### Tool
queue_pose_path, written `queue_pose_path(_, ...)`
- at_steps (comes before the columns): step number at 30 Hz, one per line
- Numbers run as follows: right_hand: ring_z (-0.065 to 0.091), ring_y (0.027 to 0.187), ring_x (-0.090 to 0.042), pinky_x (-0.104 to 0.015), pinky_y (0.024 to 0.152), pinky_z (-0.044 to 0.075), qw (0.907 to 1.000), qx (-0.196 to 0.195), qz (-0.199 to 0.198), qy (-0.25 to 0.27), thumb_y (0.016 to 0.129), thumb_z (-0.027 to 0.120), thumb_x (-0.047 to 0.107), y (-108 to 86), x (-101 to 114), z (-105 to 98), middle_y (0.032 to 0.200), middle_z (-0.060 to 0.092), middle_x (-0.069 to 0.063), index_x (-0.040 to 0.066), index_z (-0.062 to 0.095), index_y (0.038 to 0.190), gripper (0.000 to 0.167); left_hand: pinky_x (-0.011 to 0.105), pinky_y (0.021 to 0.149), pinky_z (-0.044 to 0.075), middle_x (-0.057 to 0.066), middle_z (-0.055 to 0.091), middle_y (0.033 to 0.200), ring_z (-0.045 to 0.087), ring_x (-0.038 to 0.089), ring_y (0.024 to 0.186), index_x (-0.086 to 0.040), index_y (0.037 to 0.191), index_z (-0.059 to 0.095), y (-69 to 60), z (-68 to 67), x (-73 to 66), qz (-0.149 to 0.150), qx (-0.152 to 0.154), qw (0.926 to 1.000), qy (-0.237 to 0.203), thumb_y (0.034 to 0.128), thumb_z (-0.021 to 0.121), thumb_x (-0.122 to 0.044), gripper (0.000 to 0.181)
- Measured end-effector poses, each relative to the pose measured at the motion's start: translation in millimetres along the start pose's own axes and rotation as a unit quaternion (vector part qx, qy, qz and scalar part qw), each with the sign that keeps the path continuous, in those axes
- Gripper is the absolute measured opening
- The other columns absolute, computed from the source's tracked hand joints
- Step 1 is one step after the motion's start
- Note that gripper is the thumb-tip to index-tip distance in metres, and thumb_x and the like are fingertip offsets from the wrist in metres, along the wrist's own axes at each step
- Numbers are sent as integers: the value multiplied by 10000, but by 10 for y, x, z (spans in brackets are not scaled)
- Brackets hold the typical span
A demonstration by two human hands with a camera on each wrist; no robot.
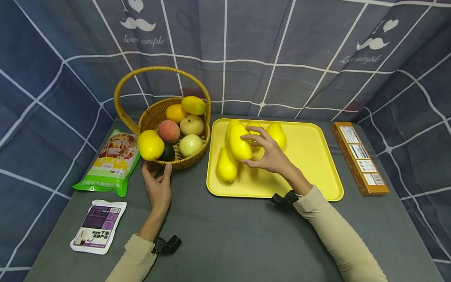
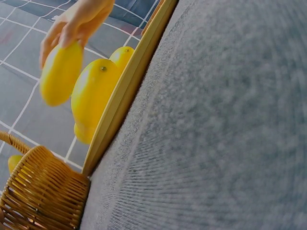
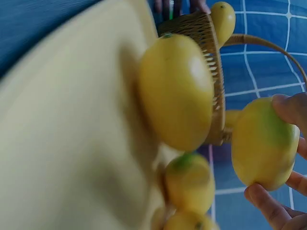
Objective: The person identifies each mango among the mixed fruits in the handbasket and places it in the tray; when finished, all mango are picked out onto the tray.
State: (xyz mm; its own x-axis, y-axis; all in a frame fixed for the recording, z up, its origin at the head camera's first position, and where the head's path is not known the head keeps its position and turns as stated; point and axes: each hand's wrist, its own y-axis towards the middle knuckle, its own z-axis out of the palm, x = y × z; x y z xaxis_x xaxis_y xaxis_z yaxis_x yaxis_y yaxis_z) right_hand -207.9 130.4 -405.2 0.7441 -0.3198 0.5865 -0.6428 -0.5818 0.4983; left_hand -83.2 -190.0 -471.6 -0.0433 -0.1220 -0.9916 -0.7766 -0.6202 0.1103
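A yellow fruit [image 1: 241, 144] in the head view is pinched by the right hand [image 1: 269, 156], right of the seven-fruit basket [image 1: 188, 161], over four others [image 1: 227, 165] on the tray [image 1: 303, 164], the left hand [image 1: 157, 188] touching the basket, grip unclear; left wrist view, right fingers [image 2: 52, 41] pointing down; right wrist view, thumb [image 3: 291, 108] opposing fingertip [image 3: 258, 192].

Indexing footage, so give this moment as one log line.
right hand: holds yellow fruit above tray | left hand: at near side of basket | basket contents: mixed fruit

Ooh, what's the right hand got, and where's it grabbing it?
A yellow fruit, pinched by the right hand: thumb near one end, fingertips toward the other.
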Motion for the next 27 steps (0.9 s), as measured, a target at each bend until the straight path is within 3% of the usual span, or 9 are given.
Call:
queue_pose_path(6,513,1252,-276,-414,873,552,9997,92,190,-156,676,905,198,-287,-53,-106,1436,452,-106,138,633,1270,656,164,832,403,41,361,1512,427,211,1312,-200,1520,277,-2,-16,-6,16,-30,10000,0,941,654,-368,711)
queue_pose_path(14,542,1211,-267,-411,880,550,9980,305,532,173,697,901,227,-594,-110,-71,1435,446,-107,154,626,1277,645,151,817,407,35,363,1504,427,199,1311,-193,1519,272,-8,-16,-5,16,-8,10000,27,935,659,-383,726)
queue_pose_path(27,584,1136,-247,-374,897,544,9915,626,1099,299,719,888,295,-748,-125,67,1404,386,-94,162,561,1329,705,138,821,407,71,373,1492,430,234,1310,-170,1518,273,1,7,-2,91,7,9999,-103,950,651,-311,696)
